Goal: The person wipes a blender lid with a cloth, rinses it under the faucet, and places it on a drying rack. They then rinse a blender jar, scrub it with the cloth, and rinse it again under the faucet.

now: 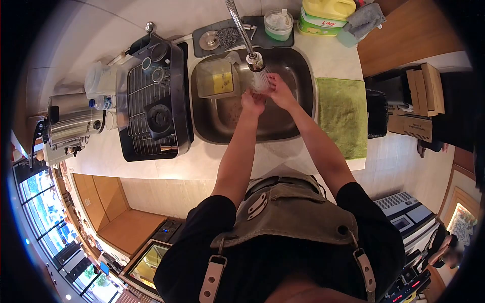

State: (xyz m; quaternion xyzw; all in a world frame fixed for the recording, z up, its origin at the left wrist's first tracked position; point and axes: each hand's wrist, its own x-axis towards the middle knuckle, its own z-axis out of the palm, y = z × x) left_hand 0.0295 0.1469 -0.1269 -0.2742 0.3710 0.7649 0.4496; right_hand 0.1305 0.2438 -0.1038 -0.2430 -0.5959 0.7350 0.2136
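— Head view: where are the hands?

— Both over the sink (303, 108), under the tap (254, 60). Water sprays from the tap head onto them. The left hand (252, 102) is at about 7 o'clock from the tap head, the right hand (279, 91) at about 5 o'clock, and the two touch just below the spray.

— Fingers?

— The right hand's fingers lie together and curve toward the left hand. The left hand's fingers look curled, but spray and blur hide them, so I cannot tell whether anything small is held between the hands.

— What else is in the sink?

— A clear jug (216, 78) with yellow liquid in its bottom, at 9 o'clock from the hands, against the left wall of the basin.

— And around it?

— A dish rack (151, 101) at 9 o'clock from the sink, with a dark round lid lying on it. Farther left stands a steel urn (70, 123). A green towel (343, 116) lies flat at 3 o'clock from the sink. At 12 o'clock, behind the basin, a grey mat (222, 38) holds a white tub (278, 23), and a yellow bottle (327, 9) stands just to its right.
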